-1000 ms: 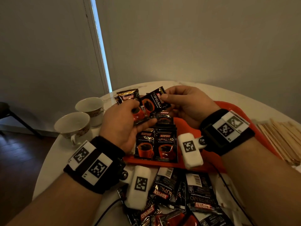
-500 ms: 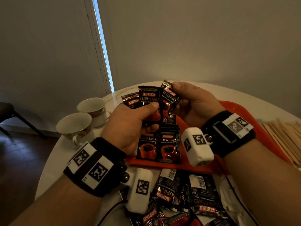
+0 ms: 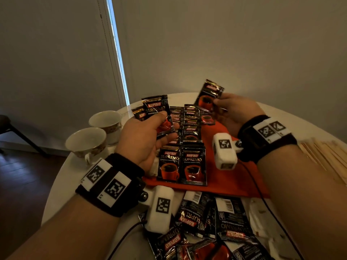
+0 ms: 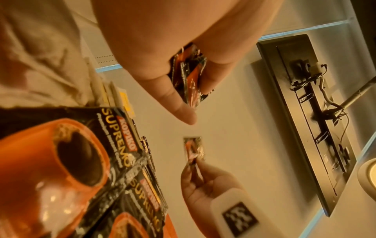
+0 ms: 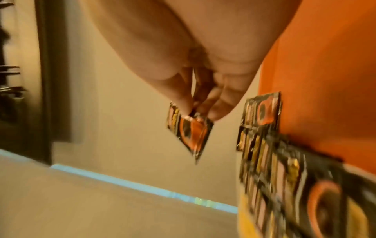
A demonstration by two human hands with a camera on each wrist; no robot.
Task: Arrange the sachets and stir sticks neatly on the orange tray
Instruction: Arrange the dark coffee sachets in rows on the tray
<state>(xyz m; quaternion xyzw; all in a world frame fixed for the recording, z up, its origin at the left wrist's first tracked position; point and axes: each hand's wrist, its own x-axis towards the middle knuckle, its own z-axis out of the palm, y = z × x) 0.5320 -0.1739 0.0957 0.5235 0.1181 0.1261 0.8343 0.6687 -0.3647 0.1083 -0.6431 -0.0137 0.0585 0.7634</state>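
My left hand [image 3: 150, 132] grips a small stack of black coffee sachets [image 3: 157, 111] above the left edge of the orange tray [image 3: 231, 177]; the same stack of sachets [image 4: 189, 77] shows between thumb and fingers in the left wrist view. My right hand [image 3: 232, 111] pinches a single sachet [image 3: 207, 96] by its lower edge, raised above the tray's far end; that single sachet [image 5: 191, 133] hangs from my fingertips [image 5: 215, 111]. Two rows of sachets [image 3: 183, 166] lie overlapped on the tray. Wooden stir sticks [image 3: 323, 158] lie on the table to the right.
Two white cups [image 3: 88, 143] stand at the table's left edge. A loose heap of sachets [image 3: 210, 228] lies on the white round table [image 3: 62, 177] in front of the tray, with white paper packets [image 3: 261, 220] beside it. A cable [image 3: 262, 197] crosses the tray's right side.
My right hand has pulled one sachet away from the left hand's stack and moved it up and to the right. The left hand has stayed over the tray's left edge.
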